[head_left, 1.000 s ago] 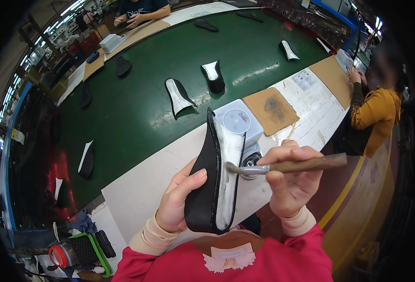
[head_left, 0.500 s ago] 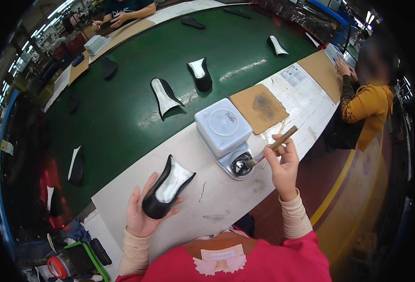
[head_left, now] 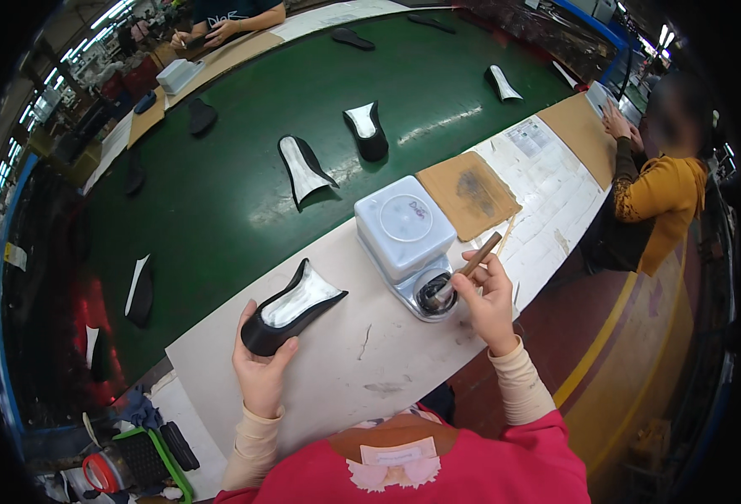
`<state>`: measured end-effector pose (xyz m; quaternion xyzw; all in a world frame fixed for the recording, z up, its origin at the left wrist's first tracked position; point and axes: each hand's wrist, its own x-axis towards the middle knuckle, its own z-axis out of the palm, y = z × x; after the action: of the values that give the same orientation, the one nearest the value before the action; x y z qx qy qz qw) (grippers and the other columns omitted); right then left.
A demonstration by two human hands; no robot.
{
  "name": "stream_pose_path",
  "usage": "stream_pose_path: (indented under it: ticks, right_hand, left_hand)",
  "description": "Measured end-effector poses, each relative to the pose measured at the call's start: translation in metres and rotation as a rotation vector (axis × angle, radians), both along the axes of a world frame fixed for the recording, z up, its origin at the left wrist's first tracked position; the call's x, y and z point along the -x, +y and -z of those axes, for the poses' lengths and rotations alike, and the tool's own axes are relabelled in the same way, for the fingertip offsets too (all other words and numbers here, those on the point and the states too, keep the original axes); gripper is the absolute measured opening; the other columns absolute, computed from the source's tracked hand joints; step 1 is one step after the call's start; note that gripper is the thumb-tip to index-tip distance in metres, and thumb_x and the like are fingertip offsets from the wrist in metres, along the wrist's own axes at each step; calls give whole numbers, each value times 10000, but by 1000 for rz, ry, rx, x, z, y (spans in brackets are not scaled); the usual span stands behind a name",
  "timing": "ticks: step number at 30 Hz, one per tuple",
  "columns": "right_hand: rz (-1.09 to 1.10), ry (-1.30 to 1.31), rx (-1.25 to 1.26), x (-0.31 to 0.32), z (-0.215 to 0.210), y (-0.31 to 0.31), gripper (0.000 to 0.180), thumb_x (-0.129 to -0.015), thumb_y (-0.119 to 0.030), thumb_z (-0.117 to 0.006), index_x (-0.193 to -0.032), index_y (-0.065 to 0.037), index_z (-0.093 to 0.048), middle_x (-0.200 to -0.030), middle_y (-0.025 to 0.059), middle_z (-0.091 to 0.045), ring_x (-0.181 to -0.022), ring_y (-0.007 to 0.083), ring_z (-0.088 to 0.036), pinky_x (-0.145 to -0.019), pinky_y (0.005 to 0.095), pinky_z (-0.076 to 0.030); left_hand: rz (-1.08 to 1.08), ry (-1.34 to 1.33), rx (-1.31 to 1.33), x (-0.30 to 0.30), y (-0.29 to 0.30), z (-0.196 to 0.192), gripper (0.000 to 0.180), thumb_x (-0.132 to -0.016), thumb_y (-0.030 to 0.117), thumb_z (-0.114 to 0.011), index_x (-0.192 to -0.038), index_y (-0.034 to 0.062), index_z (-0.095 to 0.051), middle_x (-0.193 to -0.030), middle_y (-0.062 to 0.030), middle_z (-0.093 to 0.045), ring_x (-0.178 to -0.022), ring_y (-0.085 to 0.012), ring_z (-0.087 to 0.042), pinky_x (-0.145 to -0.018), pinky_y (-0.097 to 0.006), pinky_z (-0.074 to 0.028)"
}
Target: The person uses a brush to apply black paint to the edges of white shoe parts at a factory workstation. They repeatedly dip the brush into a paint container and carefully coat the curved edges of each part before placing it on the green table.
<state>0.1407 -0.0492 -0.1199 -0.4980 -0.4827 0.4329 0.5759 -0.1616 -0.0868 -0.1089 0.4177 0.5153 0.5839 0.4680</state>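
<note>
My left hand point(head_left: 259, 374) grips a black wedge-shaped shoe sole point(head_left: 296, 304) by its thick heel end, with its whitish coated upper face turned up. The sole's thin end points up and to the right, above the pale work board. A brush with a brown handle point(head_left: 481, 255) is pinched in my right hand point(head_left: 491, 312). Its bristles reach down into the small round dark-rimmed cup point(head_left: 434, 292) at the front of a translucent bluish box-shaped dispenser point(head_left: 404, 228). What the cup holds is partly hidden by the brush.
Several black soles, some white-topped like this one point(head_left: 306, 172), lie on the green surface point(head_left: 219, 202). A stained brown cardboard piece point(head_left: 469, 197) lies behind the dispenser. One person works at the far side, another in a mustard top point(head_left: 660, 197) at right. A green-rimmed basket point(head_left: 164, 462) stands lower left.
My left hand has turned the sole to lie more sideways, its fingers now wrapped around the heel end. My right hand moved slightly left and the brush went deeper into the cup.
</note>
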Motion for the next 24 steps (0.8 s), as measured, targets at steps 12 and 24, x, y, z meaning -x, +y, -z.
stream_pose_path:
  ticks: [12, 24]
  right_hand:
    - [-213, 766, -113, 58, -84, -19, 360, -870, -49, -567, -1190, -10, -406, -876, 122, -619, -735, 83, -516, -679, 203, -375]
    - [-49, 574, -426, 65, -101, -26, 406, -846, 27, -559, -1203, -11, -369, -898, 141, -601, -803, 131, -552, -752, 246, -428]
  left_hand:
    - [126, 445, -712, -47, 14, -51, 718, -504, 29, -833, -1142, 11, -504, -1203, -219, -534, -1180, -351, -483, -1022, -426, -348]
    - [137, 635, -864, -52, 13, -73, 803, -488, 102, -854, -1191, 81, -468, -1231, -178, -506, -1193, -355, -461, -1026, -470, -337]
